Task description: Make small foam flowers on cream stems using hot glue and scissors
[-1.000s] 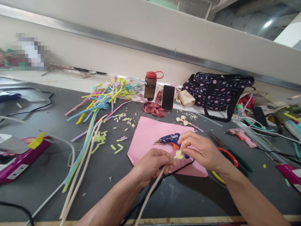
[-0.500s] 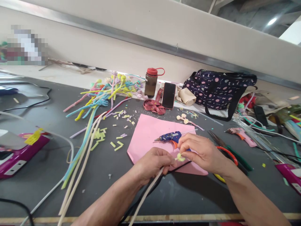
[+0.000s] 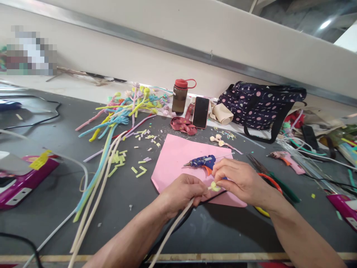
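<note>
My left hand (image 3: 181,193) is closed around a long cream pipe cleaner (image 3: 171,232) that runs down toward the table's front edge. My right hand (image 3: 241,180) pinches the small pale yellow coiled tip (image 3: 214,186) at the top end of that stem. Both hands hover over the lower edge of a pink paper sheet (image 3: 175,156). A blue glue gun (image 3: 202,162) lies on the sheet just above my fingers, its black cord passing under my hands.
A pile of coloured pipe cleaners (image 3: 122,111) and cut bits lies to the left. At the back stand a brown bottle (image 3: 179,96), a phone (image 3: 200,112) and a spotted bag (image 3: 258,106). Pliers (image 3: 267,180) and a pink glue gun (image 3: 286,160) lie right.
My hands stay together on the stem and its coiled tip; the right fingers have shifted slightly around the coil. The camera has tilted a little.
</note>
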{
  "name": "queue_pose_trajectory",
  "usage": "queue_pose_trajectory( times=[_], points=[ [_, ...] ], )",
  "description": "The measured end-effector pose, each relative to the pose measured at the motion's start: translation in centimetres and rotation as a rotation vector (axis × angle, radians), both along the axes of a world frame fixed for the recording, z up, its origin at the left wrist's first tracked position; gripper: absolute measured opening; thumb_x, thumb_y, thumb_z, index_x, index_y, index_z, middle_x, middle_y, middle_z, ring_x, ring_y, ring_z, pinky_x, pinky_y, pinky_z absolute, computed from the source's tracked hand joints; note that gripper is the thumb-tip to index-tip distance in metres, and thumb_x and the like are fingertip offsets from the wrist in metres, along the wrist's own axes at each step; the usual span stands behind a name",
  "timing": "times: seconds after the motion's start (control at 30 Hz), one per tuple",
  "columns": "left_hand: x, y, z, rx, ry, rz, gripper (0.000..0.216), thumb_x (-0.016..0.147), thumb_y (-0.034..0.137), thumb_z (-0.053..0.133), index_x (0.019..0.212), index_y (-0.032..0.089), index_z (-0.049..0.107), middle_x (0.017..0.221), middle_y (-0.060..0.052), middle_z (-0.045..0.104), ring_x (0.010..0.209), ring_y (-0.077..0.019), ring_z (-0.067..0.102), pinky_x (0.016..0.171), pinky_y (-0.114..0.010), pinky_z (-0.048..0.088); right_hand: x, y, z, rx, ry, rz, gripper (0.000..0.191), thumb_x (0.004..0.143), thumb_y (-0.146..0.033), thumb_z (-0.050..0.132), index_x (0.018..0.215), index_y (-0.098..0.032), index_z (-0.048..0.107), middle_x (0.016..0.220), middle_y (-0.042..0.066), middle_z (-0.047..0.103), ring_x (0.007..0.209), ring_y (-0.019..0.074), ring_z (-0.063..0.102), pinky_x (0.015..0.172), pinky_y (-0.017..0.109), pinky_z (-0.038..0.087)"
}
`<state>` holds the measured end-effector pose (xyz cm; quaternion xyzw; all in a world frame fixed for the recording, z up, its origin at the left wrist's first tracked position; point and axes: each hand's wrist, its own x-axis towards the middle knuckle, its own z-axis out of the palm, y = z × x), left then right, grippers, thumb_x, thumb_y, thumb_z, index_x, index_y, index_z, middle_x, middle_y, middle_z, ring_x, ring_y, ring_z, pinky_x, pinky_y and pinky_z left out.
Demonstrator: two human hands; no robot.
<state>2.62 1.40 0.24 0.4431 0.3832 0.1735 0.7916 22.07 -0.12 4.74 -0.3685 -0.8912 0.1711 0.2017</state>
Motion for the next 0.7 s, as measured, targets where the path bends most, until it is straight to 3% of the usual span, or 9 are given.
queue_pose_trajectory(
  times=[0.7],
  points=[
    [0.08,-0.10,-0.11,-0.032,-0.047,0.035,0.018,0.067,0.025,0.060,0.063,0.010,0.068,0.034,0.004,0.046,0.028,-0.0030,0.023,0.036,-0.023,0.008,0.01,-0.15,-0.07,0.108,-0.137,0.011,0.015,0.091,-0.020,0.044,0.080,-0.018,0.054,0.089,0.004,0.060,0.086,0.0169,0.054,0.076,0.033,0.039]
  ],
)
